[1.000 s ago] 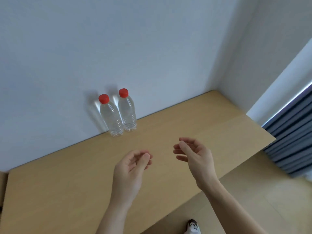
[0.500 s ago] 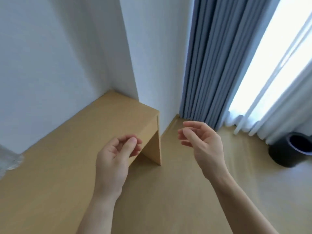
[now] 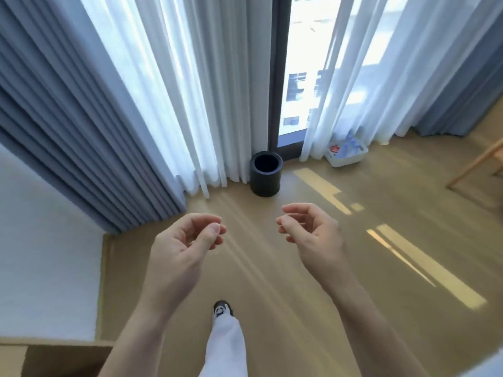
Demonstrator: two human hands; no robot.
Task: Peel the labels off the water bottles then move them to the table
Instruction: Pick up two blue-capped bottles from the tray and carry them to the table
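Water bottles [image 3: 349, 146] sit in a white basket [image 3: 351, 160] against the sheer curtain [image 3: 337, 99], which I might snag reaching in; my left hand [image 3: 187, 248] and right hand [image 3: 309, 235] are loosely curled, empty.

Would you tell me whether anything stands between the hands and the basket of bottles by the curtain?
Nothing visible does. Bare floor lies between the left hand, the right hand and the basket holding the bottles. The bin stands apart, left of that line. Both hands are empty.
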